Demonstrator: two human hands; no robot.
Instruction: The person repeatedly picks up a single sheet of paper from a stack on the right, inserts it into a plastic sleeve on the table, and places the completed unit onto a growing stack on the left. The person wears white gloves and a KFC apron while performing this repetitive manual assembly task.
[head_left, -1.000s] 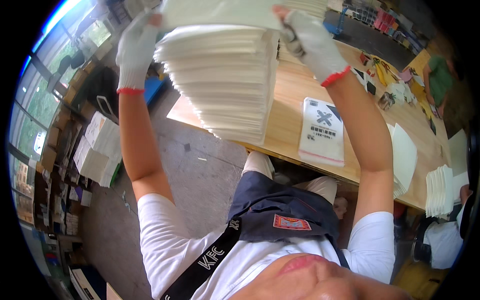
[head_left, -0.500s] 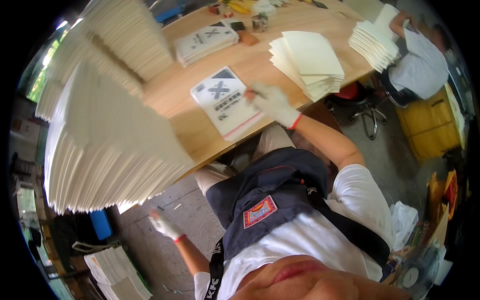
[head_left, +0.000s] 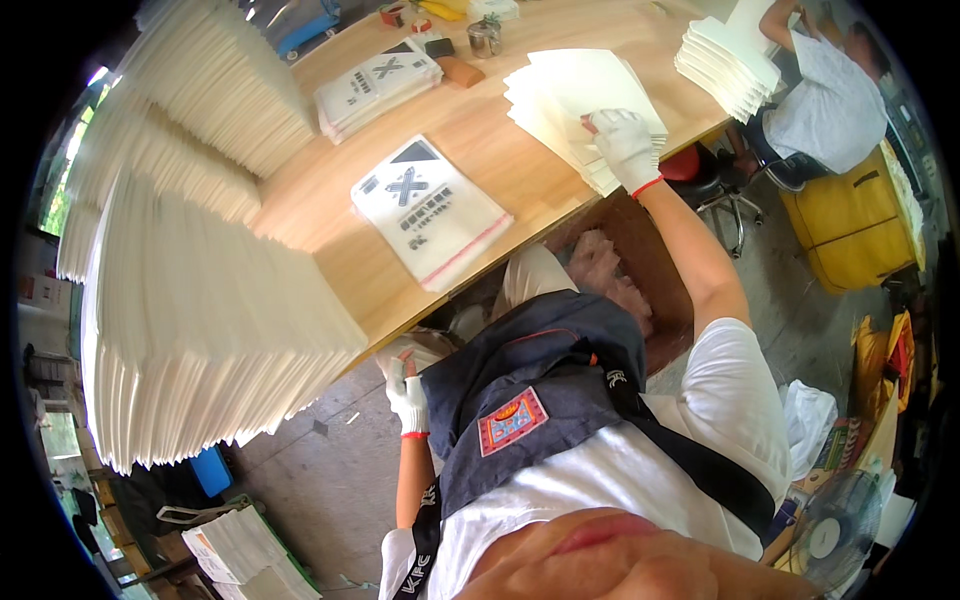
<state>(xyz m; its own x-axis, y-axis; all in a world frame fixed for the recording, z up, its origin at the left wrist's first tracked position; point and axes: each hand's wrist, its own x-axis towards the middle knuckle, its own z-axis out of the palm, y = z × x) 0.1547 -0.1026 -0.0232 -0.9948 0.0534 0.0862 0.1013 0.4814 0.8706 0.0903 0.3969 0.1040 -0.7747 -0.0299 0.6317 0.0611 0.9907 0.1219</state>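
My right hand (head_left: 625, 145), in a white knit glove with a red cuff, is over a fanned stack of cream-white sheets (head_left: 570, 85) at the table's near edge. Its fingers are loosely bent, the bare tips at the top sheet; no sheet is lifted. Left of it lies a flat clear plastic bag (head_left: 430, 212) with dark printing and a red line along its near end, touched by neither hand. My left hand (head_left: 405, 395), gloved alike, is below the table edge beside my knee, fingers apart and holding nothing visible.
Tall piles of white sheets (head_left: 210, 320) crowd the table's left side. Farther back lie a stack of printed bags (head_left: 375, 85) and a metal tin (head_left: 485, 37). Another person (head_left: 825, 100) sits at the far right beside more sheets (head_left: 727, 70). A brown bin (head_left: 670, 270) stands under the table edge.
My right hand has moved right, from the printed bag to the fanned sheets. My left hand has risen toward the table edge and my knee. The view has shifted slightly.
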